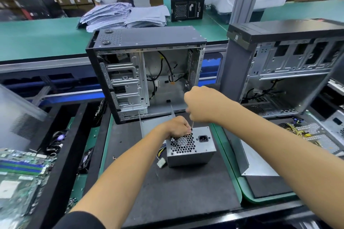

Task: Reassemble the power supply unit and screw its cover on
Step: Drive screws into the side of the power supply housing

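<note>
Black mat [186, 191] nearest, on green bench [37, 39]. PSU [191, 147] upright near mat centre, grille and power socket facing camera, cable bundle with white plug [161, 164] trailing from left side. Left hand [177, 126] curled over top rear edge of PSU, gripping it. Right hand [202, 105] above and just behind PSU, fist closed round screwdriver [188, 87]; thin shaft running down to PSU top edge beside left fingers. Loose screw [114, 158] on mat, left of PSU. Grey metal panel [156, 122] lying behind PSU. Open case [147, 72] standing behind panel, side removed, cables inside. Second case [286, 69] at right. Motherboard [20, 169] at far left. Paper stack [126, 15] and black box [186, 8] on bench beyond.
</note>
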`<state>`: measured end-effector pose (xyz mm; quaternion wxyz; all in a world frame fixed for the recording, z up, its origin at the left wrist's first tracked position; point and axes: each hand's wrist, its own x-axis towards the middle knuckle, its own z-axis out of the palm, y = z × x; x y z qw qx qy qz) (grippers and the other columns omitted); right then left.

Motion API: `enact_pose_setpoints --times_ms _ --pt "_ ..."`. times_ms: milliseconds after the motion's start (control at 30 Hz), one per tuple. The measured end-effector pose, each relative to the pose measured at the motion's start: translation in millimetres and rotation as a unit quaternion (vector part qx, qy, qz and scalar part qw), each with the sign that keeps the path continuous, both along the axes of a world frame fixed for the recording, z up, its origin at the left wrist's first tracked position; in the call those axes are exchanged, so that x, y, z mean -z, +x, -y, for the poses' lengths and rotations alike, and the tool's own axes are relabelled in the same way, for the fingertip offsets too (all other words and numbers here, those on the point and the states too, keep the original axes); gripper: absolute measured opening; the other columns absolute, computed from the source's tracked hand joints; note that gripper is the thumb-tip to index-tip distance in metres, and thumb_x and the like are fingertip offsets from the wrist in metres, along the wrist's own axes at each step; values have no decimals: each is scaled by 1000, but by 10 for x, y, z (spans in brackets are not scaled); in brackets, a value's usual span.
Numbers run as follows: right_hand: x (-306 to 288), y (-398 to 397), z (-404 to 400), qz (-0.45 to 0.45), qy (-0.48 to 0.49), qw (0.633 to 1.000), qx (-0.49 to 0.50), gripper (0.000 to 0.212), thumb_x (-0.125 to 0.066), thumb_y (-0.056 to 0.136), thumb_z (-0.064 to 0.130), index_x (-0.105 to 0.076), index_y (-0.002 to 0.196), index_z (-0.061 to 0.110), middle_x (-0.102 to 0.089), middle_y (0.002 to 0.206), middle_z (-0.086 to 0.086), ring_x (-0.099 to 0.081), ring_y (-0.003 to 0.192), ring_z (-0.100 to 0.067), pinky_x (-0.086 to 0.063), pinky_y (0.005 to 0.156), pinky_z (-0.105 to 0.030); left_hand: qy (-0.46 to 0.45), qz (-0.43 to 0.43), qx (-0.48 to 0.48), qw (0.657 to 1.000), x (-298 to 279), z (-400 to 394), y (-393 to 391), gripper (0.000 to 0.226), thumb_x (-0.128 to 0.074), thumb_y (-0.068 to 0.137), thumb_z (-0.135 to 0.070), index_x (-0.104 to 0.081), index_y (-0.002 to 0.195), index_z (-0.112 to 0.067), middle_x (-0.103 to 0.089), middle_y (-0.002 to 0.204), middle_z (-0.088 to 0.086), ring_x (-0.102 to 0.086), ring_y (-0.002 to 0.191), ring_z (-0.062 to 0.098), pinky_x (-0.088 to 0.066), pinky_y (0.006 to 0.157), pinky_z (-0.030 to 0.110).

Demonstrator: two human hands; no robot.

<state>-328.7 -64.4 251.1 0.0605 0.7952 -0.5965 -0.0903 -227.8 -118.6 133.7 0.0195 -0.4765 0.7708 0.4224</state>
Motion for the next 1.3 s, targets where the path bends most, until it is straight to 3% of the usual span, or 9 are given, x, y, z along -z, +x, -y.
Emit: enact_pose_setpoints --times_ms 100,267,433,567,733,833,1000,1167,1300 --pt "70 41 -23 -20 -32 999 21 24 -47 92 16 -39 70 13 -36 66 -1 -38 53 -18 -32 54 -32 -15 6 15 1000 -24 5 2 35 -48 88 -5 -43 54 -13 -33 56 9 -28 55 15 -28 52 31" --pt "11 -28 13 8 60 998 13 18 -53 91 12 -35 95 12 -31 95 -6 -41 57 -17 -25 47 -28 -11 8 47 999 -6 14 23 31 -46 87 -4 -38 58 -10 -36 68 11 -26 61 19 -26 58 30" --pt "-5 -28 17 14 17 999 -31 36 -59 83 8 -28 65 16 -35 78 -2 -42 67 -21 -28 58 -26 -11 5 42 999 38 39 14 23 -48 89 -6 -45 66 -5 -39 71 11 -29 61 19 -27 53 28" --pt "6 11 22 1 7 1000 -19 40 -54 86 7 -23 63 15 -27 67 -2 -28 54 -14 -21 46 -26 -9 -1 46 999 88 63 1 23 -47 88 -4 -44 66 -6 -40 75 12 -30 67 21 -27 54 29" --pt "38 -7 5 -58 -36 998 -15 34 -45 93 11 -27 65 10 -32 65 -2 -31 51 -17 -31 55 -32 -17 0 51 999 127 114 -6 36 -48 88 -6 -36 55 -13 -39 68 10 -30 65 22 -28 57 31" --pt "11 -82 15 -18 31 999 -6 20 -49 98 25 -40 89 9 -35 88 -4 -42 61 -20 -34 58 -33 -18 11 59 998 137 129 -4 28 -48 88 -7 -41 61 -10 -38 66 9 -31 66 21 -29 60 30" --pt "49 -102 42 32 50 996 -63 18 -53 82 -1 -48 95 11 -46 103 -8 -50 77 -23 -33 62 -27 -8 0 53 999 153 144 -6 29 -48 87 -7 -39 60 -11 -38 69 9 -30 68 21 -27 58 31" --pt "114 -82 66 22 16 998 -54 32 -58 84 10 -31 67 15 -36 74 -1 -42 65 -21 -35 60 -31 5 -3 43 999 185 149 5 29 -47 86 -5 -41 59 -12 -42 72 10 -34 70 22 -30 63 30" --pt "95 -113 48 -35 -39 998 -35 36 -49 95 27 -30 68 11 -26 63 1 -34 54 -19 -28 53 -30 -3 3 33 999 206 157 -18 16 -52 90 -9 -55 74 -7 -54 83 7 -45 76 19 -38 70 27"
